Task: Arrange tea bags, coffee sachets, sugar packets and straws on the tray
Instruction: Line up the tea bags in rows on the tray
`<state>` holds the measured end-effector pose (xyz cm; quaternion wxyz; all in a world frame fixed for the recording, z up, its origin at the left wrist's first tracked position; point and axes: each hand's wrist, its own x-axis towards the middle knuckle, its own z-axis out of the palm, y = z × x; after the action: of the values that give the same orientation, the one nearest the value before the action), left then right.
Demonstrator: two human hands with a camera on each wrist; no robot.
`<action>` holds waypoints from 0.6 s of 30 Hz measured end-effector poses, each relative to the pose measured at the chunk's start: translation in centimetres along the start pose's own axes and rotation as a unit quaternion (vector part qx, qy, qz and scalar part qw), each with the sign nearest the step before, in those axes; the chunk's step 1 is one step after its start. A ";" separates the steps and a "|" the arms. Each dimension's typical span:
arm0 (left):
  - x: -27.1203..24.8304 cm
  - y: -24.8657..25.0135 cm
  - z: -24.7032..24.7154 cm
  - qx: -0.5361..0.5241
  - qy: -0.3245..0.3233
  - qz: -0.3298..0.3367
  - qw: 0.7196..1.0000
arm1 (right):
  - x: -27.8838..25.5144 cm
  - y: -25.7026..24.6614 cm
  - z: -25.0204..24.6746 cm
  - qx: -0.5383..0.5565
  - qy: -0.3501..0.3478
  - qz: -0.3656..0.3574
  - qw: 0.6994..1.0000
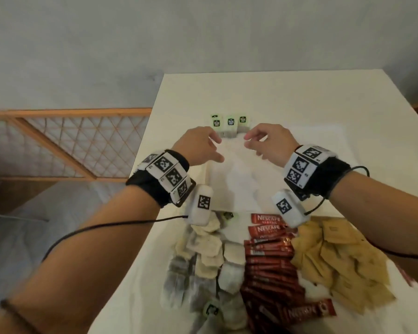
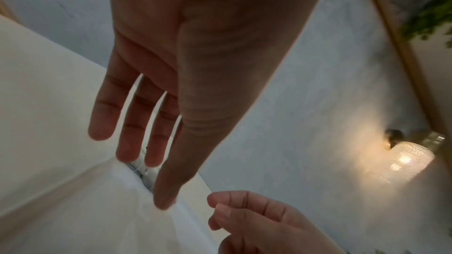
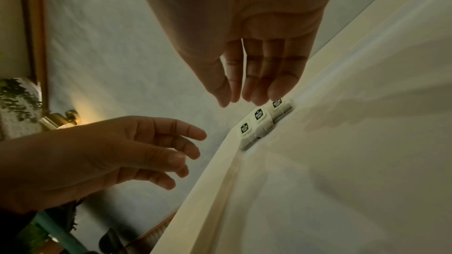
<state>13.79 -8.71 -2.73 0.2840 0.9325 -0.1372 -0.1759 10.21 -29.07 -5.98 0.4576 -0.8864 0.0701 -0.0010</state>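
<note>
Three tea bags (image 1: 230, 125) with green tags stand side by side at the far edge of the white tray (image 1: 237, 184). My left hand (image 1: 219, 149) hovers just before their left end, fingers straight and spread, holding nothing. My right hand (image 1: 247, 142) hangs at their right end, fingers loosely curled and empty. In the right wrist view the right hand (image 3: 240, 101) has its fingertips just above the row of tea bags (image 3: 259, 121). Nearer me lie a heap of loose tea bags (image 1: 203, 251), red coffee sachets (image 1: 268, 259) and brown sugar packets (image 1: 336, 259). No straws are in view.
The white table (image 1: 287, 92) runs on beyond the tray to a grey wall. A wooden lattice rail (image 1: 70, 145) stands off the table's left edge. Cables trail from both wrist units. A lit wall lamp (image 2: 408, 159) shows in the left wrist view.
</note>
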 end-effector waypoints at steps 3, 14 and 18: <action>-4.8 0.5 0.7 0.057 -0.056 0.033 0.996 | -4.5 0.2 -0.3 -0.003 -0.036 -0.011 0.999; -15.2 1.3 6.4 0.266 -0.241 0.119 0.926 | -15.7 1.7 0.8 -0.053 -0.174 -0.048 0.982; -15.8 1.3 6.7 0.215 -0.203 0.119 0.948 | -17.8 1.8 0.9 -0.069 -0.144 -0.035 0.987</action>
<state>-3.36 -7.36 -3.28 0.0613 0.8928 -0.3365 -0.2931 -7.55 -27.12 -6.85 0.4000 -0.9088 -0.0274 0.1152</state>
